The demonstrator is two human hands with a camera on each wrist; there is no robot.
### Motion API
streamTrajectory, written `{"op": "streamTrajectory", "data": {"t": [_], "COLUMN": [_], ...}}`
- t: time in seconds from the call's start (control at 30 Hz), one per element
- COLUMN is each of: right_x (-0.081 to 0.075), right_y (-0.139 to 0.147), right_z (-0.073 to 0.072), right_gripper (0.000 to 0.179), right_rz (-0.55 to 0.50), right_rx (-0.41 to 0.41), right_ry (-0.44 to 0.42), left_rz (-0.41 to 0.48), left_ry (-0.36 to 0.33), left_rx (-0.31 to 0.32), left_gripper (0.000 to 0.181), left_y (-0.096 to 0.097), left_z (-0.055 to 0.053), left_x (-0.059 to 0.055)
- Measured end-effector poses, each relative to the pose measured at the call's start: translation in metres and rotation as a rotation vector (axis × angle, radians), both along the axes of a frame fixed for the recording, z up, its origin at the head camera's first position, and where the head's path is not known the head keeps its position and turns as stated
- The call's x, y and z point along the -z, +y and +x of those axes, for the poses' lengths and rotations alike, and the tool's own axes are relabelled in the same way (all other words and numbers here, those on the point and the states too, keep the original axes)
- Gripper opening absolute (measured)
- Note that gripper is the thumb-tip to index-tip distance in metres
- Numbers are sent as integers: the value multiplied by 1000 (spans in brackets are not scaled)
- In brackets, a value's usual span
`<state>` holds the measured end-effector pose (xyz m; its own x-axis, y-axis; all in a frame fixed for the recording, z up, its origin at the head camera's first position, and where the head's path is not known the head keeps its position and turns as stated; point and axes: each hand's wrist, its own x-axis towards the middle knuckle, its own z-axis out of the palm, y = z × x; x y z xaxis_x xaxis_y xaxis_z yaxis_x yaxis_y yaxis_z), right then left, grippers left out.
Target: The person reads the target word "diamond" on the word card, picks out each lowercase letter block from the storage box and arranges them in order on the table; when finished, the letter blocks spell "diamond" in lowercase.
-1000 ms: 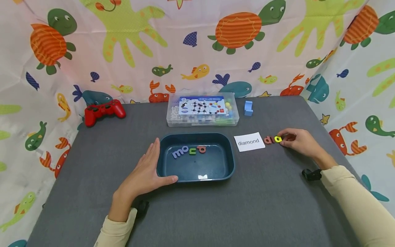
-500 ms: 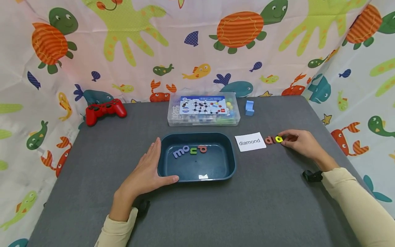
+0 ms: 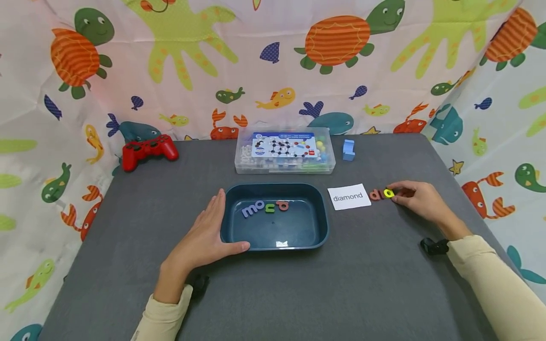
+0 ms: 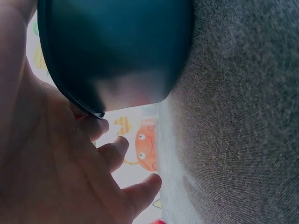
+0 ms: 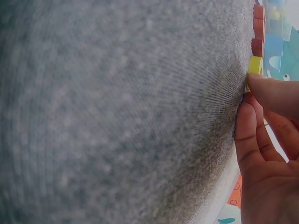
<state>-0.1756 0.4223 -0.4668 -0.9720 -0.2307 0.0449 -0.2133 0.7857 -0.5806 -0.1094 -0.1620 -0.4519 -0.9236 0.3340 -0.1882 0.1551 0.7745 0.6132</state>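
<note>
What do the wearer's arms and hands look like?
Left hand and right hand: no gloves. Left sleeve and right sleeve: long, plain cream, cuffed near the wrist. Small black device at each wrist; details too small to tell.

The head view is bright, glare spots the tray [image 3: 275, 229], and wrist views look soft.
</note>
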Motion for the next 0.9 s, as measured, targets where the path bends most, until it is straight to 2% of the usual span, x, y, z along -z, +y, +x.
{"op": "streamTrajectory", "data": {"t": [0.27, 0.4, 0.5, 0.6, 0.77, 0.9], "right_x": [-5, -7, -8, -14, -34, -46], "right_y": [-3, -5, -6, -11, -31, -55], "right_z": [-1, 1, 3, 5, 0, -5], "right_gripper": [29, 30, 31, 34, 35, 29], "right_rz": [-9, -25, -65, -164, -379, -636], "right_rx": [21, 79, 156, 230, 297, 312], "right_ry": [13, 12, 60, 103, 107, 86], "left_rz": [21, 22, 17, 12, 8, -3], "left_ry": [16, 26, 29, 35, 23, 15], "left_rx": [2, 1, 6, 11, 2, -3], "left_gripper": [140, 139, 139, 139, 139, 138], "left_y": [-1, 0, 1, 1, 1, 0], "left_z": [2, 4, 5, 5, 6, 5], "left_x": [-3, -4, -3, -2, -3, -3]}}
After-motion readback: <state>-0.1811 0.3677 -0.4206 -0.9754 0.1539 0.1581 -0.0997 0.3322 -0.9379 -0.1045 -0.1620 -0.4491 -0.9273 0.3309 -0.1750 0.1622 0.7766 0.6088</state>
